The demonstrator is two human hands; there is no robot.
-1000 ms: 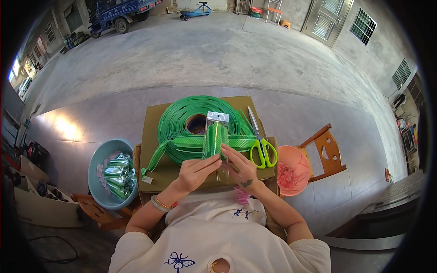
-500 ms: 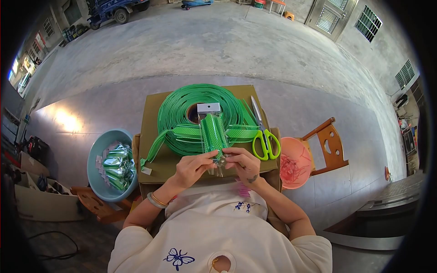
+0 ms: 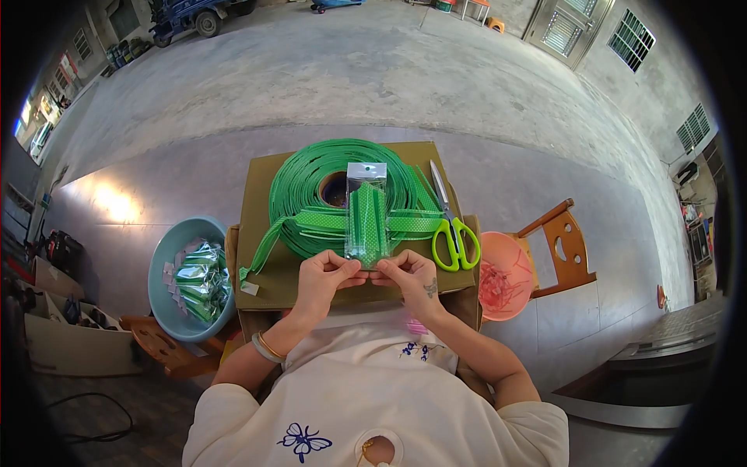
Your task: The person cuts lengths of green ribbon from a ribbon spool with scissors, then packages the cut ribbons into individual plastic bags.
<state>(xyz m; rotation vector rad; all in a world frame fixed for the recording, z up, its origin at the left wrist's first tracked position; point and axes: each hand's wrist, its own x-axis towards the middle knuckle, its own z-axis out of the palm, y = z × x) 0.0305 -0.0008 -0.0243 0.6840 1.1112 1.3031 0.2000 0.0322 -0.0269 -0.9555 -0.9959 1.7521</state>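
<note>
A clear plastic packet (image 3: 367, 222) with a white header strip holds green dotted ribbon. It is held upright over the large roll of green ribbon (image 3: 299, 183). My left hand (image 3: 328, 276) pinches the packet's lower left corner between thumb and fingers. At the lower right corner, my right hand (image 3: 408, 279) grips it the same way. Loose green ribbon strips (image 3: 416, 224) stick out on both sides behind the packet. To the right of the roll, scissors with lime-green handles (image 3: 455, 243) lie with their blades pointing away from me.
The roll and scissors rest on a brown cardboard box (image 3: 257, 198). On the left stands a blue basin (image 3: 165, 245) of filled packets (image 3: 204, 284). A pink basin (image 3: 517, 253) with thin pink strips sits on the right, by a wooden chair (image 3: 572, 253).
The packet has straightened and shifted slightly right, with its bottom end now flattened. My hands have moved from its overhanging lower end to the two bottom corners.
</note>
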